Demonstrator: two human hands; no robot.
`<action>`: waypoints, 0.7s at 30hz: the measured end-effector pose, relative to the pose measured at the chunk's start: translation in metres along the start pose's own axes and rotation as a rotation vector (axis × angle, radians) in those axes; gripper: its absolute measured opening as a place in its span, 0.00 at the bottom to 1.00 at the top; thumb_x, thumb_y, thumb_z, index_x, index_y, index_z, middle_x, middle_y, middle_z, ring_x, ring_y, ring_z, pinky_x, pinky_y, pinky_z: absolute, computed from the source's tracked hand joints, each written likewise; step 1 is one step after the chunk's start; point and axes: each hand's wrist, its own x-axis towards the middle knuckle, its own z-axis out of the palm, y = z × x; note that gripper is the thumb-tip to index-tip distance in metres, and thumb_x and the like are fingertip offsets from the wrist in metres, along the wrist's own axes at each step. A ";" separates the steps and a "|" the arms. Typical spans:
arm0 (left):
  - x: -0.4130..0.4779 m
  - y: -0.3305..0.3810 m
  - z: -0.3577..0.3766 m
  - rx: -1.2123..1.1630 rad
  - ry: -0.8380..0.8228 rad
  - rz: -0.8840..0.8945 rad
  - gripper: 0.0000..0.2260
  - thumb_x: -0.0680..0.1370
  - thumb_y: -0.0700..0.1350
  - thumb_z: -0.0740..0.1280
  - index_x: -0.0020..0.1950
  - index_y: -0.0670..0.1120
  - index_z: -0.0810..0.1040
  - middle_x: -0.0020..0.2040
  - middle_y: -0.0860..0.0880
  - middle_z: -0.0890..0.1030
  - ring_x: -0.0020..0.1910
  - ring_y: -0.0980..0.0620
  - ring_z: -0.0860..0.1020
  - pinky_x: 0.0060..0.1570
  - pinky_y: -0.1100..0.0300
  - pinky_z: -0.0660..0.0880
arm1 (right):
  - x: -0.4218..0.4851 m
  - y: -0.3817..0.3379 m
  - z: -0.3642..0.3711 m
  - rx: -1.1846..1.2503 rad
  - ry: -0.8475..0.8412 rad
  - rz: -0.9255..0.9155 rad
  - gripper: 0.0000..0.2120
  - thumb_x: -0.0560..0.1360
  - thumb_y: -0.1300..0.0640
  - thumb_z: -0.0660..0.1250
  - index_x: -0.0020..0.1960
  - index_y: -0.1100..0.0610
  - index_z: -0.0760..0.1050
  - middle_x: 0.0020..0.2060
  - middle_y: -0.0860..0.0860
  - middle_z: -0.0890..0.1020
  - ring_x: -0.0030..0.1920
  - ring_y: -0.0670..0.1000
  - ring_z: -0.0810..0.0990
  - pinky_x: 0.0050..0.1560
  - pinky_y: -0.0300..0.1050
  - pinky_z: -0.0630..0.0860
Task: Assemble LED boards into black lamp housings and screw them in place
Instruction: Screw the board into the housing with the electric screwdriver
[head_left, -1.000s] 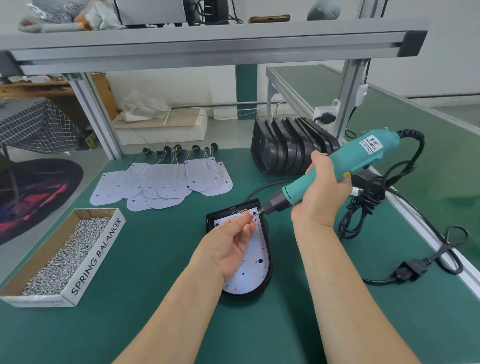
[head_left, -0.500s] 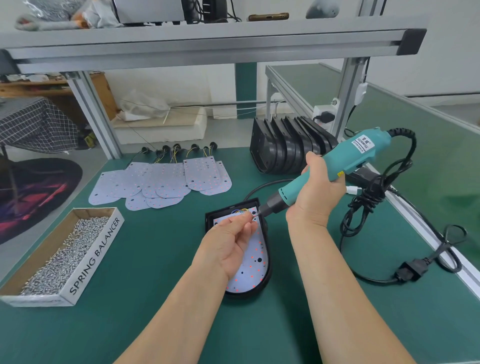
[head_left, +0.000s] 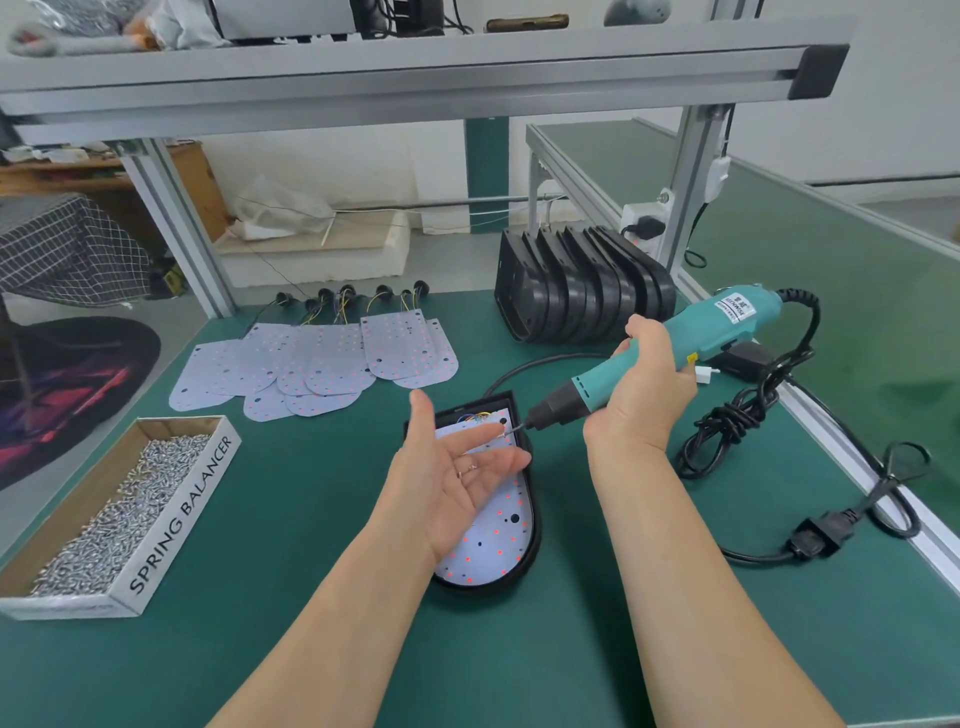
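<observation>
Fingers (head_left: 488, 460) of left hand (head_left: 447, 483) straight, palm up, above dotted white LED board (head_left: 493, 545) in rounded black housing (head_left: 483, 590); right hand (head_left: 644, 395) wrapped round teal screwdriver (head_left: 727, 322).

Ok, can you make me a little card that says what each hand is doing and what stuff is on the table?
left: left hand open, palm up, with what looks like a small screw on it
right: right hand grips the teal screwdriver
tip: at the far end of the LED board
board sits in: black housing
screws: box of screws, far left
spares: loose boards and stacked housings at the back
surface: green table
</observation>
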 end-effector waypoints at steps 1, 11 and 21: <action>-0.001 0.002 -0.001 0.016 -0.025 -0.009 0.41 0.78 0.71 0.54 0.56 0.33 0.81 0.45 0.29 0.83 0.42 0.37 0.86 0.31 0.61 0.81 | 0.001 -0.001 0.000 0.007 -0.002 0.004 0.09 0.70 0.61 0.71 0.40 0.55 0.71 0.26 0.44 0.73 0.28 0.45 0.72 0.30 0.37 0.72; 0.005 0.026 -0.050 1.133 0.596 0.371 0.25 0.69 0.65 0.74 0.38 0.44 0.72 0.37 0.52 0.77 0.36 0.50 0.73 0.37 0.57 0.67 | 0.000 -0.006 0.011 0.026 -0.099 -0.037 0.10 0.67 0.59 0.71 0.40 0.53 0.70 0.26 0.42 0.73 0.28 0.44 0.72 0.30 0.37 0.72; 0.026 0.017 -0.025 1.109 0.280 0.080 0.22 0.63 0.56 0.80 0.48 0.42 0.84 0.47 0.46 0.86 0.48 0.45 0.84 0.57 0.48 0.80 | 0.001 -0.004 0.020 -0.196 -0.269 -0.332 0.09 0.68 0.60 0.71 0.34 0.50 0.73 0.28 0.42 0.75 0.30 0.46 0.72 0.34 0.37 0.72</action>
